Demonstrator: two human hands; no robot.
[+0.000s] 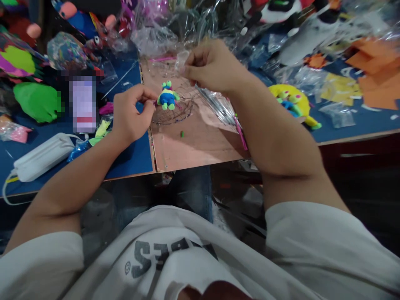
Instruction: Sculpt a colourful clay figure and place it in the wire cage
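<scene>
A small green and blue clay figure (pixel 168 97) stands on the brown board (pixel 200 146), on a ring of scribbled lines. My left hand (pixel 131 112) is curled just left of the figure, thumb and fingers pinched close to it; what they pinch is too small to make out. My right hand (pixel 212 66) hovers above and behind the figure, fingers pinched on a clear plastic bag (pixel 215 104) that trails down toward the board. A tiny green clay bit (pixel 181 133) lies on the board in front of the figure.
A white pouch (pixel 43 156) lies on the blue table at the left. A yellow clay figure (pixel 293 102) sits right of the board. Orange paper pieces (pixel 375 71) and crumpled clear wrappers (pixel 162 33) crowd the back. Bright plush toys (pixel 34 100) fill the far left.
</scene>
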